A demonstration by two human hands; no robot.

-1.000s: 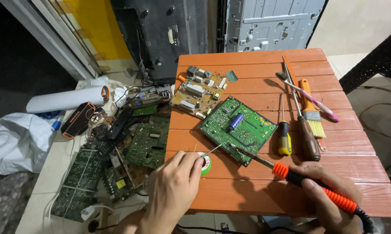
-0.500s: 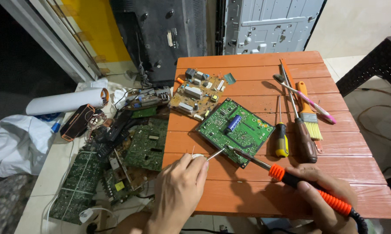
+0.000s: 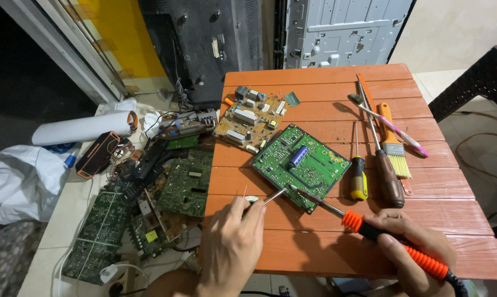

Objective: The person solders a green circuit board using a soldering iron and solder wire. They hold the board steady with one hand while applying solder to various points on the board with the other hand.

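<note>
On the table [image 3: 424, 253] — two circuit boards [image 3: 301, 165], two screwdrivers [image 3: 358, 176]

Lighting even and moderately bright, from above; colours saturated. Soft shadows fall beneath both hands onto the table [image 3: 314, 253] and beside the tools. Far left background is dark, detail lost. Mild glare on the pale metal panel [image 3: 342, 33] at top. Focus sharp on the green board [image 3: 309, 165]. Wide-angle stretch visible at frame edges; no motion blur.
</note>
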